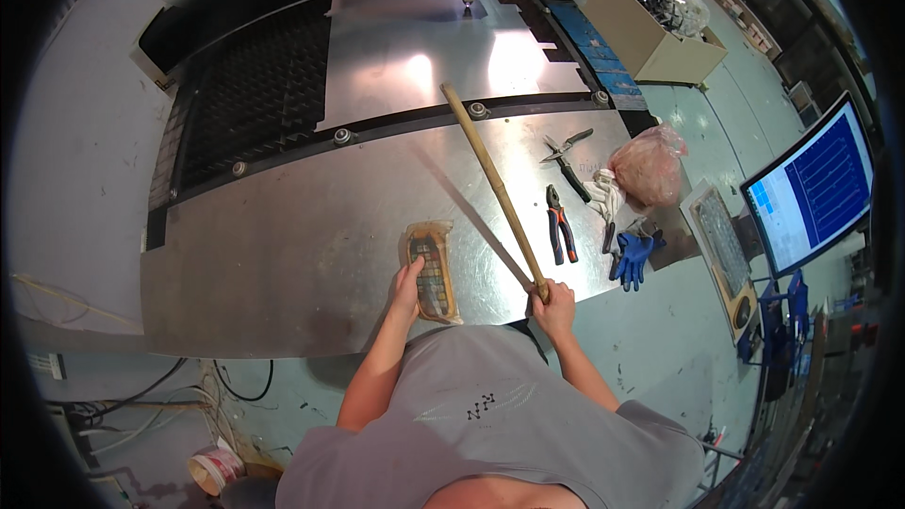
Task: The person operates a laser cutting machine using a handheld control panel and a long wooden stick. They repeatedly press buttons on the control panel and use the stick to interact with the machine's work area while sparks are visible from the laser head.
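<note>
My left hand (406, 288) is closed round the left side of a handheld keypad controller (434, 273), its rows of buttons seen through a yellowed plastic cover. The controller is over the near edge of a bare metal sheet (273, 245). In my right hand (554, 306) I grip the near end of a long bamboo stick (490, 174). The stick slants away to the far left, its tip over the machine bed's edge, and casts a shadow on the sheet. Right of the stick lie pliers with orange-and-black handles (561, 226) and a second pair of pliers (568, 162).
Beyond the sheet, a cutting head (468, 2) hangs over another metal plate (396, 47) on the slatted bed. At the right are white gloves (603, 196), a pink plastic bag (650, 168), blue gloves (633, 256), a keyboard (721, 236) and a lit monitor (815, 184). A bucket (215, 469) stands lower left.
</note>
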`<move>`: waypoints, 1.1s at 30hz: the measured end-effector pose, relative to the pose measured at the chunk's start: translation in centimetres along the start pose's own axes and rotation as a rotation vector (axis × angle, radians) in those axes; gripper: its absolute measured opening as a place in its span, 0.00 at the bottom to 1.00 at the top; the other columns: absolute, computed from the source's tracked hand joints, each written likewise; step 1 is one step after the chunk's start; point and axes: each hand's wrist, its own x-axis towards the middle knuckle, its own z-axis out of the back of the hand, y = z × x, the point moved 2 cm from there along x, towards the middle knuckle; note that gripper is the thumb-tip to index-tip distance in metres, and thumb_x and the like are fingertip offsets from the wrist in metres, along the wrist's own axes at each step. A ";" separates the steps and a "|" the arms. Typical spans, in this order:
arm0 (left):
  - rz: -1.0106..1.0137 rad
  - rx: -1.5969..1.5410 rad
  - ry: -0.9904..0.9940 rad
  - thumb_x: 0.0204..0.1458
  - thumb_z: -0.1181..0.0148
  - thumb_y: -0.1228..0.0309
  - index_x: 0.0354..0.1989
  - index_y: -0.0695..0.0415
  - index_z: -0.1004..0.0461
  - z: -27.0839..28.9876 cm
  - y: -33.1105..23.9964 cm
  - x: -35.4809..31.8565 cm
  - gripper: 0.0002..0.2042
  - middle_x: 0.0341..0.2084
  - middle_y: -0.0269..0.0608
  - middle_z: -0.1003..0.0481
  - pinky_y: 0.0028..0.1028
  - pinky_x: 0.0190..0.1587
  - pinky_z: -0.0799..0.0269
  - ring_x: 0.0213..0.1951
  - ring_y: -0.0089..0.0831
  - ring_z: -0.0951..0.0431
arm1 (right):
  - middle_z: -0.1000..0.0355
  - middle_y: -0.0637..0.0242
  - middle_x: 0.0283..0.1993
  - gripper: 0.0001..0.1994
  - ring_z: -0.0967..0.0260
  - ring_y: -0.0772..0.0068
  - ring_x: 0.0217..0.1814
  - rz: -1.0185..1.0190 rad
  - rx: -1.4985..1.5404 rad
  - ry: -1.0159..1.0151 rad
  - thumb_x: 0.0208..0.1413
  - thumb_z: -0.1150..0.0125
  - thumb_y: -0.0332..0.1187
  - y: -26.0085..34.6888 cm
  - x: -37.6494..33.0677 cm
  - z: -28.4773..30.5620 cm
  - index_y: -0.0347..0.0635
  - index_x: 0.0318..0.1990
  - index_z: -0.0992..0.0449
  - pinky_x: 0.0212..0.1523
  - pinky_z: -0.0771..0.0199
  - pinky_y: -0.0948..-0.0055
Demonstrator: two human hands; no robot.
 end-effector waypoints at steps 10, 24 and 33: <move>0.010 0.013 -0.032 0.68 0.37 0.58 0.58 0.61 0.24 0.3 0.3 0.2 0.20 0.47 0.37 0.19 0.28 0.51 0.22 0.47 0.26 0.19 | 0.27 0.59 0.27 0.07 0.28 0.52 0.34 -0.003 0.000 -0.012 0.53 0.32 0.34 0.4 0.0 0.2 0.49 0.40 0.16 0.42 0.33 0.56; 0.000 0.020 -0.023 0.69 0.40 0.58 0.56 0.59 0.23 0.0 0.0 0.2 0.17 0.44 0.36 0.18 0.32 0.48 0.19 0.44 0.28 0.17 | 0.27 0.58 0.28 0.09 0.28 0.51 0.35 -0.010 -0.010 0.015 0.52 0.33 0.34 -0.2 0.0 -0.1 0.49 0.41 0.17 0.44 0.31 0.54; -0.001 0.006 -0.010 0.69 0.39 0.59 0.56 0.61 0.23 -0.5 -0.5 -0.4 0.18 0.45 0.37 0.19 0.28 0.48 0.21 0.44 0.26 0.18 | 0.27 0.58 0.28 0.08 0.28 0.51 0.35 0.002 -0.017 0.007 0.53 0.32 0.35 -0.2 0.0 -0.1 0.48 0.40 0.17 0.43 0.32 0.54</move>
